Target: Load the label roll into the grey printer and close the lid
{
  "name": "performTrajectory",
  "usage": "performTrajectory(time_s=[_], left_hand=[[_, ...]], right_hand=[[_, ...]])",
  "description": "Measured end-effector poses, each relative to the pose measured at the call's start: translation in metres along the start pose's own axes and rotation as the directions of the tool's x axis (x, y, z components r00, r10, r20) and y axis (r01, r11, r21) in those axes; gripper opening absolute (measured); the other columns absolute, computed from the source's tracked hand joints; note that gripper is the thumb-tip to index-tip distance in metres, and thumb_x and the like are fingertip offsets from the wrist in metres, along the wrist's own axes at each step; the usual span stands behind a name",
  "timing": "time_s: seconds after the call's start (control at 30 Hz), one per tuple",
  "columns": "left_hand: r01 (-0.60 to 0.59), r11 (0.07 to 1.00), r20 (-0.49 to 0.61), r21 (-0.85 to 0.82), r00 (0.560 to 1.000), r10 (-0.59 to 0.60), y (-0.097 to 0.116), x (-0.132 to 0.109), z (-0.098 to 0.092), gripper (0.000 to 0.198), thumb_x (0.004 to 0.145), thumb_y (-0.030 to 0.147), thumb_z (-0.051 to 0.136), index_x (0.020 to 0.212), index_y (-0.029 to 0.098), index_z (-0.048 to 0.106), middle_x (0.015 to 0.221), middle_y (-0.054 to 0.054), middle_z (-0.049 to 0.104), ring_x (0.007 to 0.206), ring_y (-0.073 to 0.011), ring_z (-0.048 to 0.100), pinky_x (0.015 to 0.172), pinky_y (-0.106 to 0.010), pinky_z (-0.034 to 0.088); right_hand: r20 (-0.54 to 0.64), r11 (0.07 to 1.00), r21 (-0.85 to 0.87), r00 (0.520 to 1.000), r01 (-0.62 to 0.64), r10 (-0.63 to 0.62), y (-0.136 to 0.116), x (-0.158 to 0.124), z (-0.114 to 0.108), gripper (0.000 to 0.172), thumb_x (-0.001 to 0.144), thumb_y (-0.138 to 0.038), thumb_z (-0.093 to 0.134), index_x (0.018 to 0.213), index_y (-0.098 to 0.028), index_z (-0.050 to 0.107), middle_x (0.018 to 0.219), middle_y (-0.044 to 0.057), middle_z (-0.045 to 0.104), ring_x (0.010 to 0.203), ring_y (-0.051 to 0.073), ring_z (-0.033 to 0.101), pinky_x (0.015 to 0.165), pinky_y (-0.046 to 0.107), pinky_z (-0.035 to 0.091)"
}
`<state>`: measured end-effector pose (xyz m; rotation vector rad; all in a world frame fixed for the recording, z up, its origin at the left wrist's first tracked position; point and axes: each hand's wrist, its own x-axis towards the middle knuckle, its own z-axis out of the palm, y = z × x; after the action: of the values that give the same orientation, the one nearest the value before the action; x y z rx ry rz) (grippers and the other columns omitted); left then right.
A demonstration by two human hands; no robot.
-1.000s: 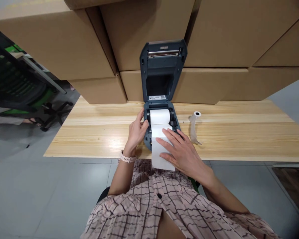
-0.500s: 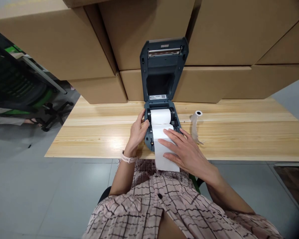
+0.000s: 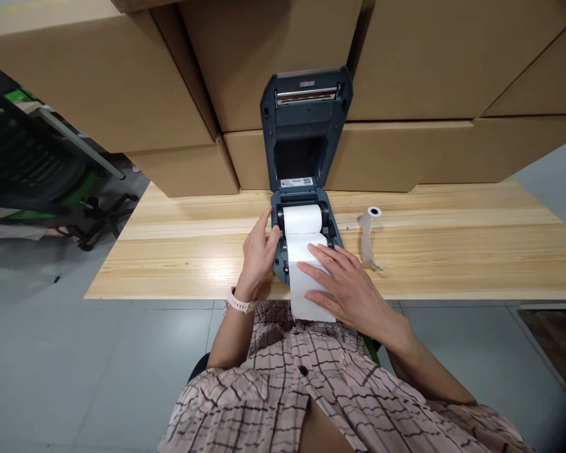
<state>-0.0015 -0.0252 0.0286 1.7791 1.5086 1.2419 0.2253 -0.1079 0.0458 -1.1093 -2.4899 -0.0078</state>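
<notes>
A dark grey label printer (image 3: 279, 270) stands at the table's front edge, its lid (image 3: 306, 129) raised against the boxes. Inside sits a white paper roll (image 3: 302, 219), and its strip (image 3: 306, 299) runs forward over the front of the printer and past the table edge. My left hand (image 3: 259, 258) rests against the printer's left side, fingers apart. Flat on the strip lies my right hand (image 3: 346, 286) with its fingers spread. To the right of the printer is a small roll core (image 3: 374, 212) with a crumpled translucent tail.
Cardboard boxes (image 3: 283, 56) are stacked along the back of the wooden table (image 3: 193, 251). At the left, beyond the table, stands a dark office chair (image 3: 28, 151) with green parts, and part of another person's legs (image 3: 14, 223) shows near it.
The whole view has shifted slightly. Both hands keep nearly the same places on the printer and paper strip.
</notes>
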Motion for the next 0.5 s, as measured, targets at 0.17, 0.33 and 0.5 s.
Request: performTrajectory(time_s=[0.17,0.33,0.5], left_hand=[[-0.401,0.883,0.013,0.242,0.912,0.41,0.025,-0.06,0.002,0.043,0.107,0.023,0.053,0.149,0.027,0.06,0.155,-0.009,0.066,0.156,-0.0282,0.051,0.132,-0.064,0.034],[-0.545,0.793,0.146,0.271,0.838,0.526,0.035,-0.108,0.001,0.048,0.101,0.018,0.058,0.148,0.024,0.059,0.144,-0.011,0.074,0.146,-0.0277,0.062,0.135,-0.062,0.027],[-0.579,0.777,0.114,0.247,0.814,0.57,0.032,-0.113,-0.005,0.04,0.097,0.012,0.058,0.133,0.026,0.067,0.131,-0.008,0.081,0.137,-0.0271,0.069,0.131,-0.062,0.034]], right_hand=[[0.028,0.985,0.172,1.0,-0.008,0.003,0.013,-0.006,-0.01,0.051,0.11,-0.054,0.051,0.154,-0.031,0.058,0.171,0.008,0.048,0.16,0.028,0.044,0.127,0.062,0.044],[-0.016,0.858,0.513,1.0,0.02,-0.014,0.064,0.02,-0.047,0.035,0.11,-0.045,0.058,0.142,-0.039,0.069,0.147,-0.001,0.072,0.137,0.021,0.069,0.118,0.052,0.057],[-0.401,0.889,0.452,0.873,-0.074,0.277,0.116,0.118,-0.071,0.062,0.112,-0.058,0.038,0.157,-0.017,0.053,0.162,0.01,0.058,0.15,0.012,0.055,0.123,0.028,0.043]])
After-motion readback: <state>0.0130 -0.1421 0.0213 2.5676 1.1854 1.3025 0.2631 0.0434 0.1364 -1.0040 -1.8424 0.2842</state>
